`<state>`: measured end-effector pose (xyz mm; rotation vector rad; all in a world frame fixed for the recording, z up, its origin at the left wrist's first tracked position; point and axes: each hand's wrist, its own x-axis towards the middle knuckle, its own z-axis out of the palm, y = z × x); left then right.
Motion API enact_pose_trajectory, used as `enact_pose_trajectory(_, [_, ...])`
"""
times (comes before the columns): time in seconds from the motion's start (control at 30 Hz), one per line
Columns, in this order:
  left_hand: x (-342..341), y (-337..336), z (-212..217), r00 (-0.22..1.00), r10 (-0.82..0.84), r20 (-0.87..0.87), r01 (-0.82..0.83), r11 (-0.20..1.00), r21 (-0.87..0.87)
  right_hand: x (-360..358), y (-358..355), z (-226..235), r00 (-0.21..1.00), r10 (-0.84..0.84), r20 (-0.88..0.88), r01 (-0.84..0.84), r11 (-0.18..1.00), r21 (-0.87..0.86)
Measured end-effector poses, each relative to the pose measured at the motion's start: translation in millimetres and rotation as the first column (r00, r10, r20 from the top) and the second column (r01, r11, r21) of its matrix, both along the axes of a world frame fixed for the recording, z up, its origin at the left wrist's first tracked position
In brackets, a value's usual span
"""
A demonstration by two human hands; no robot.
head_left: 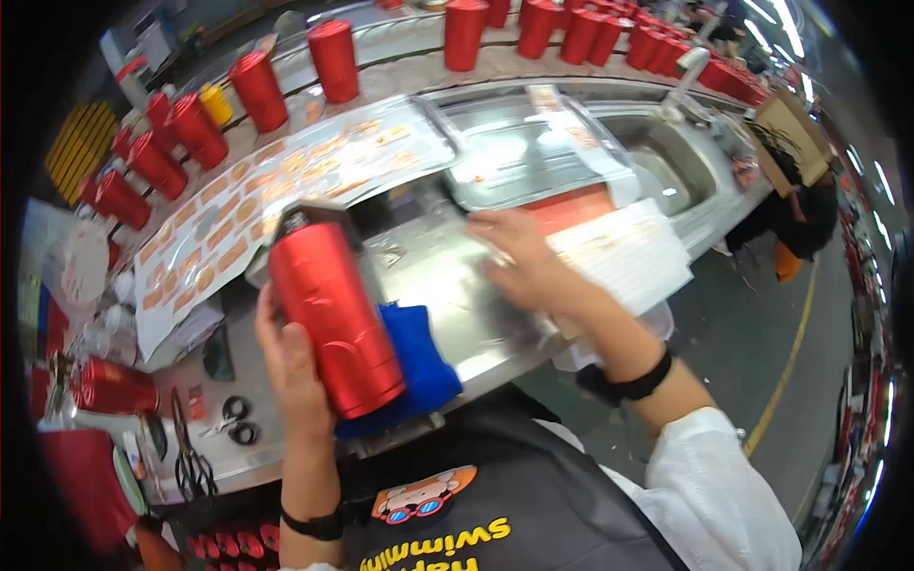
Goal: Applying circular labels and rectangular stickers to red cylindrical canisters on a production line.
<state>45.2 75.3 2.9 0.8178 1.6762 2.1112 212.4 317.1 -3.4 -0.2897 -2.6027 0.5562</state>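
Observation:
My left hand [286, 366] grips a tall red metal bottle [333, 314] with a black top, tilted over the steel counter [447, 285]. Under the bottle lies a blue cloth [424, 357]. My right hand [519, 262] reaches forward, fingers spread and slightly blurred, resting on a clear sheet next to a stack of white sticker sheets [624, 252]. A long sheet of orange stickers [267, 195] lies to the left of the bottle.
Many red bottles [333, 57] stand in a row along the back ledge. Clear plastic trays [524, 143] sit beside a steel sink [666, 162]. Black scissors [190, 457] and another red bottle [114, 385] lie at the left. A cardboard box [795, 128] stands far right.

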Motion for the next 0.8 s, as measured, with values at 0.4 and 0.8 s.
enact_pose_trajectory(0.4, [5.7, -14.8, -11.0, 0.992, -0.072, -0.107, 0.085, 0.989, 0.121, 56.2, -87.9, -27.2, 0.97, -0.185, -0.159, 0.224, 0.933, 0.282])
enact_pose_trajectory(0.8, [-0.5, -17.8, -19.4, 0.98, -0.094, -0.178, 0.115, 0.987, 0.109, 47.1, -88.1, -35.7, 0.944, -0.259, -0.203, 0.311, 0.905, 0.291])
